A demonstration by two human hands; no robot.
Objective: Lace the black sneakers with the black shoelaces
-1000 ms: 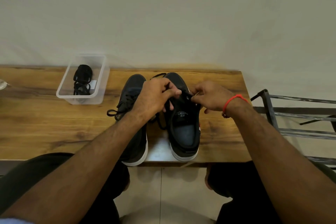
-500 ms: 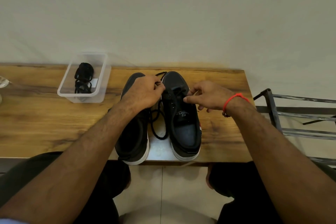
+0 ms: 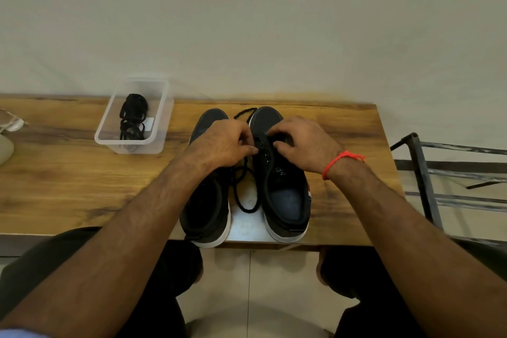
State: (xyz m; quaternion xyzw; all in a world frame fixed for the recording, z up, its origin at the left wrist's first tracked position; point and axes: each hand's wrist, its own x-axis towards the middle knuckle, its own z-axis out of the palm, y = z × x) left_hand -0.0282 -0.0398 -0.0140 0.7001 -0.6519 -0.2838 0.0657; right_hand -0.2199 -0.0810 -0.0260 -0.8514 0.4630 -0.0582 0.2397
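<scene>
Left hand (image 3: 222, 143): fingers curled at the inner eyelet row of the right sneaker (image 3: 279, 173), apparently pinching the black shoelace (image 3: 245, 195) there.
Right hand (image 3: 303, 141): curled over the same shoe's lace area, fingertips on the eyelets; whether it pinches lace or only steadies the upper cannot be told.
Step in hand: threading the upper eyelets of the right sneaker, by the look of it.
Next move: calls for drawing the slack loop, lying between the shoes at 6 o'clock from the hands, through and snug.
Left sneaker (image 3: 208, 195): just beside its mate, under the left forearm.
Table (image 3: 68, 186): both shoes stand at its near edge.
Clear plastic tub (image 3: 134, 115): at 10 o'clock from the hands, holding a coiled black lace bundle (image 3: 133, 121).
</scene>
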